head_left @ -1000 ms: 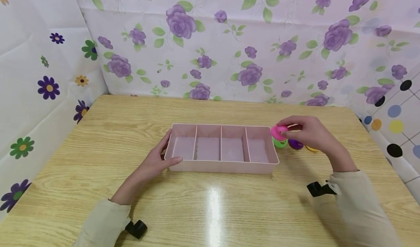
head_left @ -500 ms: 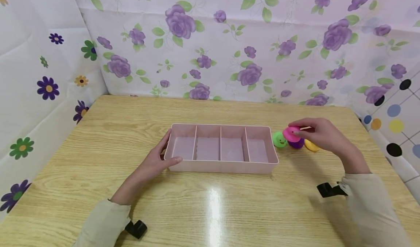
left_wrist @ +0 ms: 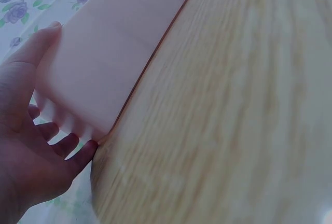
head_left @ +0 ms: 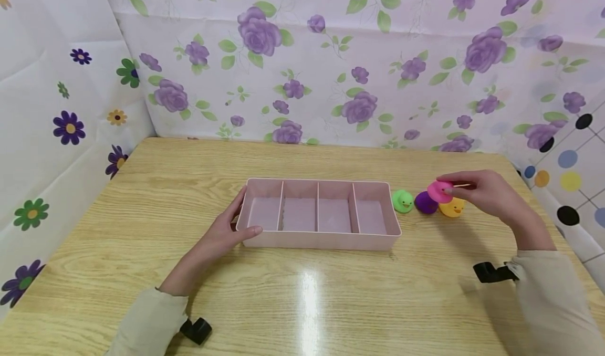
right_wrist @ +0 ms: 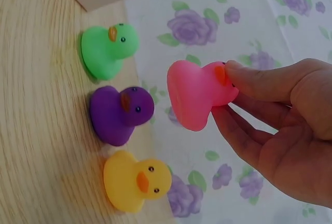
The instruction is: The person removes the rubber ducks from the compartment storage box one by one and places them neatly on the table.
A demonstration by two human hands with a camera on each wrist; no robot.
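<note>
A pink divided box [head_left: 316, 240] stands on the table, its four-sided rim facing up and its compartments bare inside. My left hand [head_left: 223, 231] holds its left end, thumb on the front wall and fingers against the end wall, as the left wrist view shows too. Up off the table, my right hand [head_left: 491, 193] pinches a pink rubber duck [right_wrist: 194, 94] by the head between thumb and fingers. Below it sit a green rubber duck [head_left: 403, 201], a purple rubber duck [right_wrist: 119, 115] and a yellow rubber duck [right_wrist: 136, 181], upright in a row right of the box.
The wooden table [head_left: 302, 298] runs back to a wall cloth [head_left: 302, 83] printed with purple flowers. A side cloth [head_left: 42, 188] hangs at the left, another with coloured dots [head_left: 569, 182] at the right. Each wrist wears a black camera mount [head_left: 196, 331].
My right hand has carried the pink duck to the right, from beside the box over the green and purple ducks toward the yellow one. My left hand and the box stay put.
</note>
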